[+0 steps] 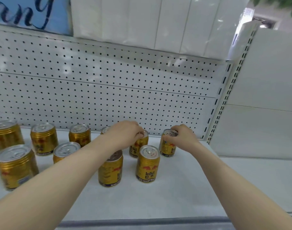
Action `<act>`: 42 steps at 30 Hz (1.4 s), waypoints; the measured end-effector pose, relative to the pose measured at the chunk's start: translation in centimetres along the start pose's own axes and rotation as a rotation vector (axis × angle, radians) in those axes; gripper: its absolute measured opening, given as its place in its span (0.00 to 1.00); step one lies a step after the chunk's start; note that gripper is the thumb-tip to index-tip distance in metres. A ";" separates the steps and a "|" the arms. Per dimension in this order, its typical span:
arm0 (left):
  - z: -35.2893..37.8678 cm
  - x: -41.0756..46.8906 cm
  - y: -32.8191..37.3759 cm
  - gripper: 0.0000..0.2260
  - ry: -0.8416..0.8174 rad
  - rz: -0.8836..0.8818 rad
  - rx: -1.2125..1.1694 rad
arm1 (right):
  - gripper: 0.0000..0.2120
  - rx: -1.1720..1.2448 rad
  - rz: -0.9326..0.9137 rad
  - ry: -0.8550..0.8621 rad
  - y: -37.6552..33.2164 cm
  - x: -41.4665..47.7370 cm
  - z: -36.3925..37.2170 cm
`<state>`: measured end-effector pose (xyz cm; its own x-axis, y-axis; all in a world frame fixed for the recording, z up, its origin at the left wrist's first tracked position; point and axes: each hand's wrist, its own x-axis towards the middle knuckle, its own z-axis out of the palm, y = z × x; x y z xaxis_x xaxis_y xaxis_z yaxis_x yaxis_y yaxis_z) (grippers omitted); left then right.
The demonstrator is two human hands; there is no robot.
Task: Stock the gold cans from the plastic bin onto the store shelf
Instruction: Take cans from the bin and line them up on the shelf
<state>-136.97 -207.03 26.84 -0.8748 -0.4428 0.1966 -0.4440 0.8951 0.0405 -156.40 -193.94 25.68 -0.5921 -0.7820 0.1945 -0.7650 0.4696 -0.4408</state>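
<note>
Several gold cans stand upright on the white store shelf (183, 185), in a back row and a front row. My left hand (125, 133) reaches over the shelf and grips the top of a gold can (138, 146) in the back row. My right hand (183, 138) holds the rim of the rightmost gold can (167, 147) from above. Both cans stand on the shelf surface. In front of them stand another gold can (147, 165) and one partly under my left forearm (110, 171). The plastic bin is out of view.
A white pegboard back panel (108, 90) rises behind the cans. A slotted upright (220, 103) and a white side panel (261, 105) close the shelf on the right. White packs (150, 22) sit on the shelf above. More gold cans (16, 165) stand at the left.
</note>
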 end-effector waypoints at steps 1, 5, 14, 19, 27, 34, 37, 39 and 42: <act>0.0 0.2 -0.1 0.15 -0.006 0.002 -0.007 | 0.19 -0.007 -0.003 0.007 -0.1 0.3 0.2; -0.3 1.0 -0.4 0.15 -0.022 0.009 -0.021 | 0.23 -0.032 -0.028 -0.067 -0.3 1.2 -0.1; -0.4 1.4 -0.9 0.13 -0.007 0.041 -0.070 | 0.21 -0.120 -0.048 0.019 -0.6 1.3 0.5; -1.0 0.6 -2.3 0.17 0.007 0.004 -0.102 | 0.28 -0.235 -0.116 0.041 -1.8 1.0 0.4; -3.0 -2.5 -7.5 0.26 -0.148 -0.156 0.012 | 0.28 -0.279 -0.310 -0.175 -9.0 0.5 1.5; -2.2 -2.2 -7.6 0.23 -0.156 -0.089 -0.059 | 0.23 -0.269 -0.296 -0.175 -9.5 -0.1 2.0; -2.4 -2.1 -7.4 0.26 -0.207 -0.071 -0.208 | 0.21 -0.248 -0.311 -0.175 -9.4 -0.6 1.9; -2.2 -2.0 -7.1 0.27 -0.191 -0.083 -0.212 | 0.22 -0.241 -0.306 -0.169 -9.4 -0.7 2.0; -1.7 -2.1 -6.6 0.31 -0.130 -0.138 -0.061 | 0.24 -0.216 -0.282 -0.134 -9.4 -0.7 2.3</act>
<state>-131.88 -211.97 27.78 -0.8256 -0.5613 0.0567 -0.5527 0.8249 0.1186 -148.19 -198.74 27.68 -0.3235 -0.9327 0.1591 -0.9374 0.2930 -0.1884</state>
